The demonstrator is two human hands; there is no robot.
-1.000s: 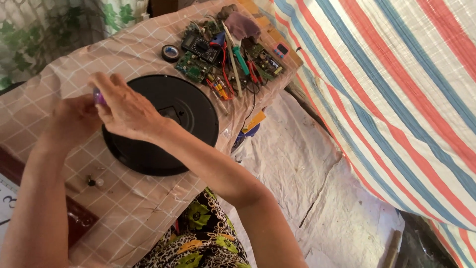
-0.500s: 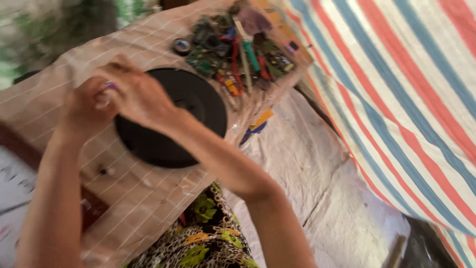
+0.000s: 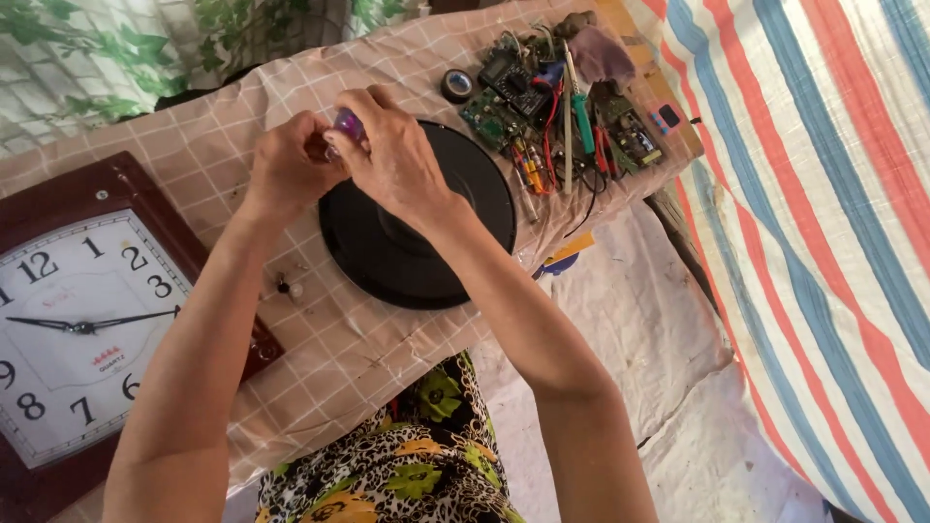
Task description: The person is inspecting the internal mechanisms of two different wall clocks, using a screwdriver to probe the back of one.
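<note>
1 purple piece (image 3: 347, 124) (small, partly hidden), pinched between fingers of left hand (image 3: 288, 165) and right hand (image 3: 395, 155), above 1 black disc (image 3: 418, 232).

Probably a makeshift repair stall: circuit boards (image 3: 496, 114), soldering iron (image 3: 579, 107), wall clock (image 3: 82, 324), striped tarpaulin (image 3: 823, 194).

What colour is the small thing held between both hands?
Purple: the small object, pinched between the left hand and right hand, shows best in the head view.
</note>
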